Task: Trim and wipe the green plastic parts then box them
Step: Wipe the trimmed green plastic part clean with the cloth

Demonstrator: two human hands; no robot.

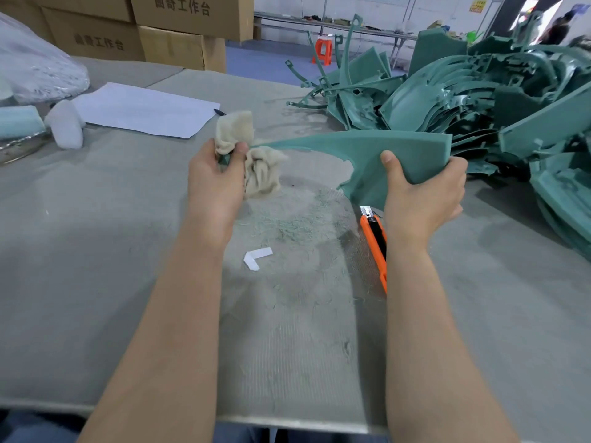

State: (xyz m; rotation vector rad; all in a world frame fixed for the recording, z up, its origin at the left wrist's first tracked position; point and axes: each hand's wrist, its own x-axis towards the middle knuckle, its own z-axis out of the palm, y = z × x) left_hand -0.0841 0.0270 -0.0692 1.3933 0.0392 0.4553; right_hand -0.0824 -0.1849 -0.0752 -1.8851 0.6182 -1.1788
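Head view, one green part (393, 151) in work, held up off the bench (96, 251) between both hands

- right hand (422, 190) grasps the wide end: thumb on the top face, fingers curled under the edge, mostly hidden
- left hand (217, 177) is clenched around a beige rag (259, 171), and the rag is bunched over the part's narrow tip. A sliver of green shows between the fingers; the tip itself is covered, so can't tell how far in it goes
- part is a curved, tapering panel with small tabs along the inner edge; underside not visible

On the bench:
- orange utility knife (372, 241) lies just below the part; its right side and rear end are hidden behind the right forearm. Metal nose shows, can't tell blade extension
- thin greenish shavings (287, 225) scattered between the forearms
- bent white paper scrap (257, 258) near the left forearm
- white sheet (144, 110) further back, with a dark pen-like end (220, 112) poking out at its right corner, the rest hidden
- white foam lump (65, 123) and a clear plastic bag (32, 65) at far left, both partly cut off

Pile of green parts (479, 91) at back right, tangled and overlapping, running off the right edge; can't separate single pieces

Cardboard boxes (179, 27) stacked behind the bench, tops out of frame. Orange stool (323, 51) on the floor beyond, blurred
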